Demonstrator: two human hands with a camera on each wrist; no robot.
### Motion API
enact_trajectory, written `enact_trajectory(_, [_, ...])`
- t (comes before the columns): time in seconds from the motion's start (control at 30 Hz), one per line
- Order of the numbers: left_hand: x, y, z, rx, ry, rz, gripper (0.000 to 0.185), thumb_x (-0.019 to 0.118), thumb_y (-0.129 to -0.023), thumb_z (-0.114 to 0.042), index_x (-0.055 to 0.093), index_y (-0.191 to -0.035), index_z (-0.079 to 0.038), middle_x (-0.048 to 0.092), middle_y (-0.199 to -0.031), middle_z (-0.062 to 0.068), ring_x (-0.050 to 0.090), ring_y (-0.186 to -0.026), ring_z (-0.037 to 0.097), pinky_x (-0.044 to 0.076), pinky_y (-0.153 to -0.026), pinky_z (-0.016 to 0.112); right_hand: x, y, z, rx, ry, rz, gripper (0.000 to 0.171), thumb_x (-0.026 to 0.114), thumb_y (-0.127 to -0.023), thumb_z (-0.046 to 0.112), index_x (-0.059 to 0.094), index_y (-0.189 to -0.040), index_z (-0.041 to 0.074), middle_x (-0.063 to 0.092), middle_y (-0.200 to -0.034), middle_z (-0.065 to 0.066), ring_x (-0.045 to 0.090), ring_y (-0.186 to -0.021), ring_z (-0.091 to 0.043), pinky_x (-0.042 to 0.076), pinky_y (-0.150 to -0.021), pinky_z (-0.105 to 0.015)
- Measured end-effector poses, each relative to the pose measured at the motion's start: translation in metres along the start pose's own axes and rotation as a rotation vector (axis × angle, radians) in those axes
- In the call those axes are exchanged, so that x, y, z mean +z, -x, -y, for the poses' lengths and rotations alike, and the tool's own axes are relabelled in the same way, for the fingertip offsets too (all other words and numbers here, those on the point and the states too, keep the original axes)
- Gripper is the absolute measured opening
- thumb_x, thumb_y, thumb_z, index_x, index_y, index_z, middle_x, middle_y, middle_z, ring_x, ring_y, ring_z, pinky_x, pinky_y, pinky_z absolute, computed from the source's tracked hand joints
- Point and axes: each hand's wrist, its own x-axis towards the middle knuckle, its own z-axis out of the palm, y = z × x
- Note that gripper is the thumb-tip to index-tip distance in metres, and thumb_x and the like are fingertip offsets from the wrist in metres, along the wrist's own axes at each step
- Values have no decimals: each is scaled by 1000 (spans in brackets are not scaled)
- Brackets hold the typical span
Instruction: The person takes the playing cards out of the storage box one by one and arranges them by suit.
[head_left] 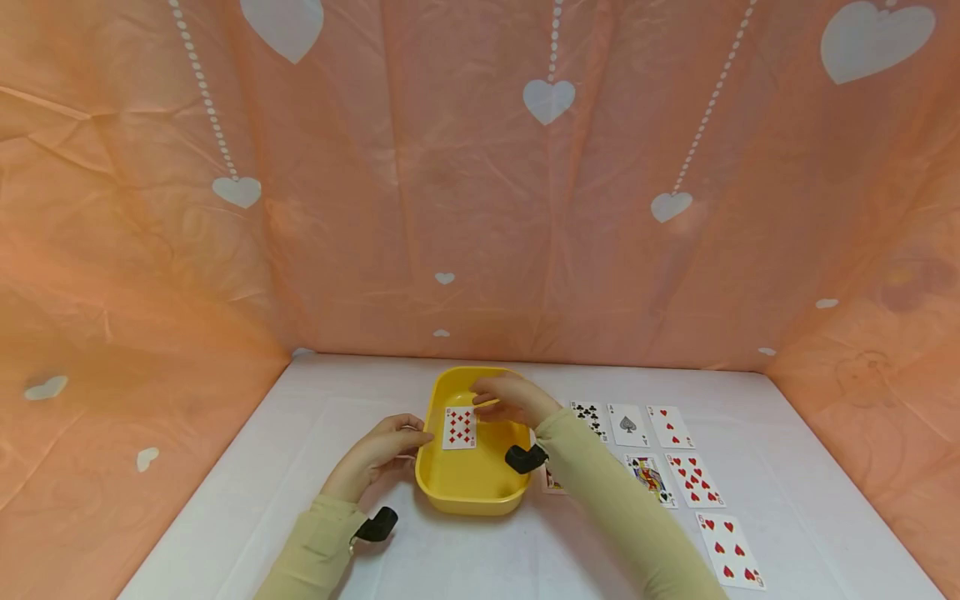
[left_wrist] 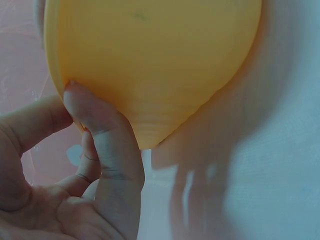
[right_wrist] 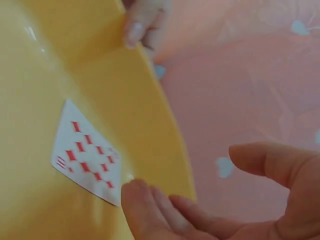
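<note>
A yellow plastic tray with raised sides sits on the white table. In it lies a ten of diamonds card, face up toward the tray's left side. My left hand pinches the tray's left rim; the left wrist view shows the thumb on one side of the tray wall and fingers on the other. Over the tray's far right part is my right hand, holding nothing. In the right wrist view its fingertips are close beside the card's edge, with the thumb spread well apart.
Right of the tray, face-up cards lie in rows: a clubs card, ace of spades, three of hearts, jack, a many-pip hearts card and six of hearts. My right forearm partly hides another card. Heart-printed cloth walls the table.
</note>
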Motion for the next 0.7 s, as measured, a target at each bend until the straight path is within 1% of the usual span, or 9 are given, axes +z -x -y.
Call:
enact_trajectory(0.1, [0, 0, 0, -1, -3, -3, 20, 66, -87, -9, 51, -98, 1, 59, -79, 6, 58, -65, 13, 48, -55, 23, 5, -6, -6, 51, 15, -49, 49, 60, -91, 19, 46, -127, -11, 48, -126, -30, 55, -111, -42, 47, -93, -45])
enact_trajectory(0.23, [0, 0, 0, 5, 3, 7, 20, 65, -88, -9, 51, -98, 1, 59, -79, 5, 57, -65, 12, 48, -55, 23, 8, -11, -12, 101, 27, -115, 54, 63, -88, 23, 46, -126, -12, 51, -119, -26, 57, -102, -36, 49, -90, -42])
enact_trajectory(0.37, [0, -1, 0, 5, 15, 17, 20, 64, -88, -8, 50, -97, 1, 58, -77, 5, 56, -64, 12, 47, -55, 22, 9, -10, -13, 137, 9, -158, 57, 65, -85, 25, 46, -123, -12, 49, -115, -24, 54, -93, -31, 48, -90, -43])
enact_trajectory(0.5, [0, 0, 0, -3, 10, 13, 20, 64, -88, -8, 50, -97, 1, 60, -78, 6, 57, -65, 13, 48, -54, 23, 10, -9, -14, 171, -60, -146, 60, 64, -87, 26, 42, -126, -14, 45, -119, -25, 52, -96, -32, 46, -92, -45])
enact_trajectory(0.7, [-1, -1, 0, -13, 11, 7, 21, 65, -88, -10, 51, -99, 2, 64, -86, 10, 59, -69, 16, 49, -57, 24, 16, -13, -16, 206, -210, -76, 64, 61, -88, 24, 32, -130, -16, 39, -120, -25, 47, -111, -40, 42, -95, -53])
